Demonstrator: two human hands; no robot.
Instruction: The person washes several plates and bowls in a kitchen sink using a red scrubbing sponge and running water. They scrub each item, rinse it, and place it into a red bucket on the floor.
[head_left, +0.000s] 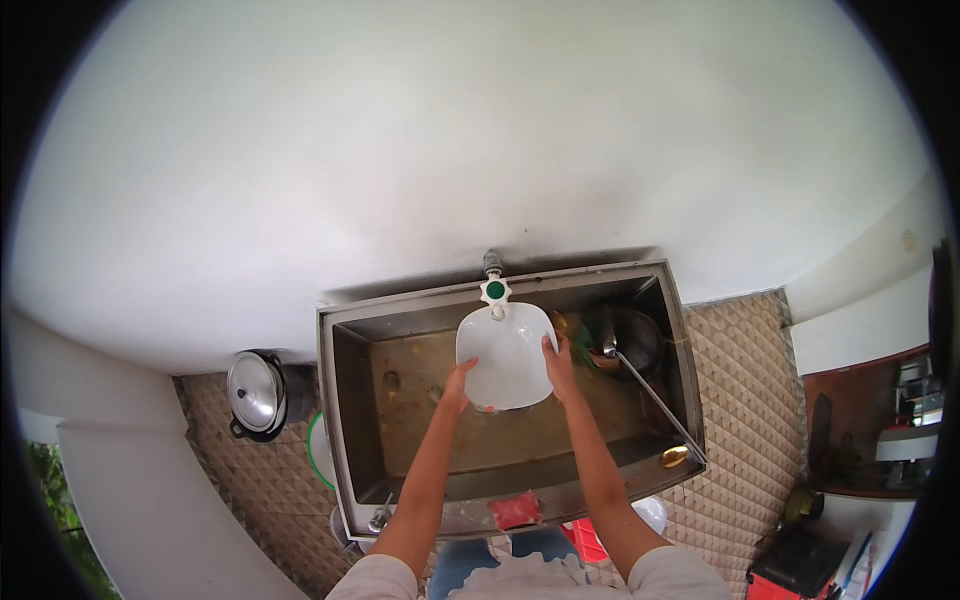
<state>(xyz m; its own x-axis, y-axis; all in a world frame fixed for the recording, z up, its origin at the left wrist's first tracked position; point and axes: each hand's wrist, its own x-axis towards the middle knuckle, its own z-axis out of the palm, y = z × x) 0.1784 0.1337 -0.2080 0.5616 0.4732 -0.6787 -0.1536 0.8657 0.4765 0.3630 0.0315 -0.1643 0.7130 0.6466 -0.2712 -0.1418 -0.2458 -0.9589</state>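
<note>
A white squarish plate (504, 360) is held between my two hands over the metal sink basin (420, 442), under the tap with a green-centred handle (495, 289). My left hand (456, 386) grips its left edge, thumb on top. The right edge is in my right hand (559, 367). Whether water runs from the tap, I cannot tell. Right of the plate, a dark round pot (637, 345) sits in the basin with a long-handled ladle (652, 394) leaning across it to the corner. A red sponge or cloth (516, 511) lies on the front rim.
A gold-coloured spoon (673, 456) lies at the sink's right front corner. Metal utensils (380, 517) rest at the left front corner. A lidded pot (256, 394) stands left of the sink, near a green-rimmed container (320, 450). A white wall (480, 150) rises behind.
</note>
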